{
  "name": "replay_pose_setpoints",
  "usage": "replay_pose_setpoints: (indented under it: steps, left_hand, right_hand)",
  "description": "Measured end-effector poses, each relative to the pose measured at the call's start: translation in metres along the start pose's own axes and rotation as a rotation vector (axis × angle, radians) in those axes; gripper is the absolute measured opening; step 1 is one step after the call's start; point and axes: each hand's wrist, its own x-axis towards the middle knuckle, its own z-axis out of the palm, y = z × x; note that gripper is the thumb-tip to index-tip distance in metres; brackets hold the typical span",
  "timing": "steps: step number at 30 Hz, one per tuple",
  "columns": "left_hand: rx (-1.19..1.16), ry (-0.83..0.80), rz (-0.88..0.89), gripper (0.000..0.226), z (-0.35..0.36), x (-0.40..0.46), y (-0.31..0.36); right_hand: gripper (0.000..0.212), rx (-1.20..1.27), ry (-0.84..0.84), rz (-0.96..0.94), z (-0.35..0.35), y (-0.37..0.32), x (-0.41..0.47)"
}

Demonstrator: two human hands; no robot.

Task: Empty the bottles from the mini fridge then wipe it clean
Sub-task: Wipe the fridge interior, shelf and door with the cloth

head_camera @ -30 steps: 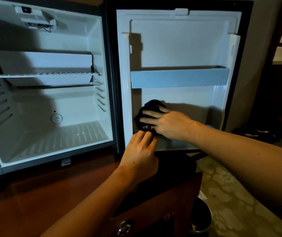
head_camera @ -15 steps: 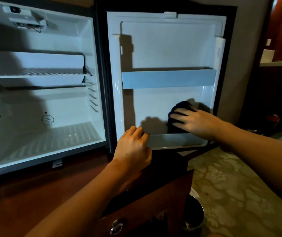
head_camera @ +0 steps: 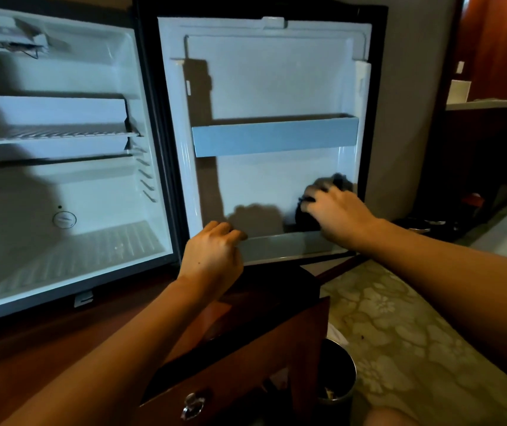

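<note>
The mini fridge stands open, white inside, with no bottles in view. Its door is swung out to the right and shows its inner liner. My right hand presses a dark cloth against the lower right of the door liner, just above the bottom door shelf. The fingers are blurred and spread over the cloth. My left hand grips the front lip of that bottom shelf at its left end, fingers curled over the edge.
A grey upper door shelf crosses the door. A wire rack sits inside the fridge. Below is a reddish wooden cabinet with an open drawer and metal knob. A metal bin stands on patterned carpet.
My right hand has swept the cloth across the lower door liner from its left side to its right corner. My left hand has stayed on the bottom shelf lip.
</note>
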Motion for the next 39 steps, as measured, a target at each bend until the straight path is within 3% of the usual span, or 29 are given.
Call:
replay_pose_setpoints:
  steps: [2,4,7,9,12,17,21,26,30,36,39]
  left_hand:
    - [-0.119,0.023,-0.032,0.054,-0.004,-0.001,-0.008]
    - [-0.217,0.077,-0.075,0.067,-0.01,-0.003,-0.014]
    - [-0.27,0.155,-0.134,0.067,-0.019,-0.01,-0.017]
    - [-0.332,0.195,-0.135,0.056,-0.023,-0.012,-0.014]
    - [-0.436,0.181,-0.159,0.043,-0.025,-0.008,-0.006]
    - [-0.363,-0.139,-0.251,0.047,-0.011,0.008,0.021]
    - [-0.357,-0.092,-0.365,0.058,-0.011,0.016,0.023]
    - [-0.276,-0.055,-0.31,0.07,-0.013,0.017,0.021]
    - [-0.115,-0.012,-0.269,0.07,-0.006,0.017,0.024]
    - [-0.033,0.027,-0.25,0.059,0.002,0.017,0.025]
    - [-0.024,0.028,-0.266,0.049,0.003,0.019,0.026]
  right_hand:
    - [0.042,0.241,0.033,0.108,-0.01,-0.012,0.0]
    - [0.04,0.378,0.215,0.062,-0.017,-0.029,0.001]
    - [0.03,0.31,0.489,-0.17,-0.015,-0.061,0.006]
    - [0.022,0.18,0.565,-0.391,-0.003,-0.084,0.008]
    - [0.02,0.094,0.534,-0.638,0.023,-0.105,0.008]
    - [0.03,0.048,0.443,-0.669,0.026,-0.114,0.011]
    - [0.029,0.135,0.412,-0.677,0.018,-0.11,0.006]
    - [0.021,0.02,0.442,-0.652,0.037,-0.085,-0.009]
    - [0.028,-0.033,0.462,-0.625,0.047,-0.05,-0.028]
    - [0.036,-0.102,0.34,-0.503,0.054,-0.007,-0.053]
    - [0.024,-0.155,0.251,-0.419,0.053,0.009,-0.061]
